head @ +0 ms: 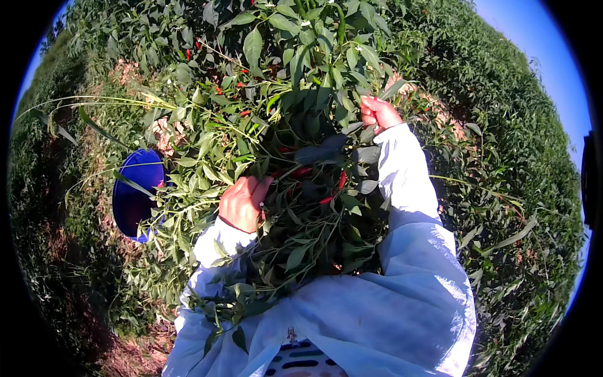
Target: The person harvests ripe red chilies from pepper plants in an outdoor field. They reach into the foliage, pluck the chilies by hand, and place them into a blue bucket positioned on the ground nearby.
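Note:
A chili plant (301,61) with green leaves and small white flowers stands in front of me. My left hand (242,202) reaches into its lower leaves, fingertips hidden by foliage, close to a red chili (301,172). I cannot tell whether these fingers grip anything. Farther up on the right, my right hand (379,113) has its fingers curled and pinched against foliage at the plant's edge; the palm is hidden. More red chilies (335,189) hang in the shaded gap between my forearms. A green chili (341,23) hangs near the top.
On the left, a blue bucket (139,188) sits partly behind leaves, its inside in shadow. Leafy branches (235,306) press against my white jacket (367,311). Dense rows of plants (509,141) flank me on the right. Reddish soil (136,353) shows at lower left.

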Motion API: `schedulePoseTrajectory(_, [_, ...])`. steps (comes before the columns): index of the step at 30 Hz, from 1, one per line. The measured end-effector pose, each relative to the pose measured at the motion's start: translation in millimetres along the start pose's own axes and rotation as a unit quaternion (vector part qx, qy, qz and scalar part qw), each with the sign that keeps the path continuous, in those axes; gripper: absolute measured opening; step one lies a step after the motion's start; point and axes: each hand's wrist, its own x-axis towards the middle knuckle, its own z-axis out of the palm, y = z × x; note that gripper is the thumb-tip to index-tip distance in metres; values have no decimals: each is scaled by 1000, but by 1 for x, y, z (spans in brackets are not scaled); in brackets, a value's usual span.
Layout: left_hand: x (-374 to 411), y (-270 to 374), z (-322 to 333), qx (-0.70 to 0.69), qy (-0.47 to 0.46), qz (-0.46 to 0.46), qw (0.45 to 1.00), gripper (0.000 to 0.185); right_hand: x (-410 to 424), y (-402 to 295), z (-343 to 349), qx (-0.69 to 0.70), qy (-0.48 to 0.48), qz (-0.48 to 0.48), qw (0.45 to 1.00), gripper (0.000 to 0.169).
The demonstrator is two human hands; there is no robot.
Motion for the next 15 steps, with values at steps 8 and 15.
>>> schedulePoseTrajectory(8, [-1, -1, 2, -8, 7, 6, 1000, 51, -82, 0, 39, 1, -9, -91, 996, 11])
schedulePoseTrajectory(15, [-2, 1, 1, 5, 12, 10, 1000, 44, -16, 38, 24, -715, 34, -323, 619, 12])
